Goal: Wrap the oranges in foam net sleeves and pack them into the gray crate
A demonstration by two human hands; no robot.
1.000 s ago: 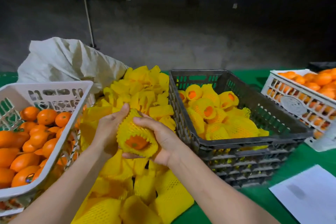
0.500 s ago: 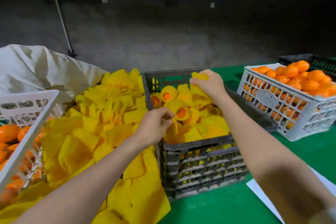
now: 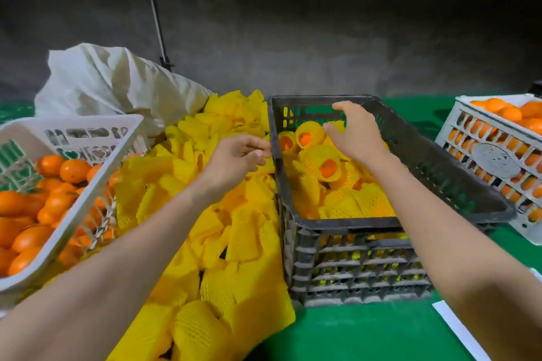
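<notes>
While heaped in the dark gray plastic crate [image 3: 346, 226] at centre right, peek orange through their yellow netting: wrapped oranges [image 3: 327, 165]. Above, right hand [image 3: 357, 138], fingers spread, gripping nothing. Left of its rim, left hand [image 3: 234, 155], loosely curled, empty, over loose yellow foam sleeves [image 3: 240, 243]. Far left, white basket [image 3: 73, 121] of bare oranges [image 3: 73, 170].

gray crate [image 3: 390, 223]: matt plastic | sleeves [image 3: 234, 243]: foam mesh | sack [image 3: 111, 82]: probably woven cloth
</notes>
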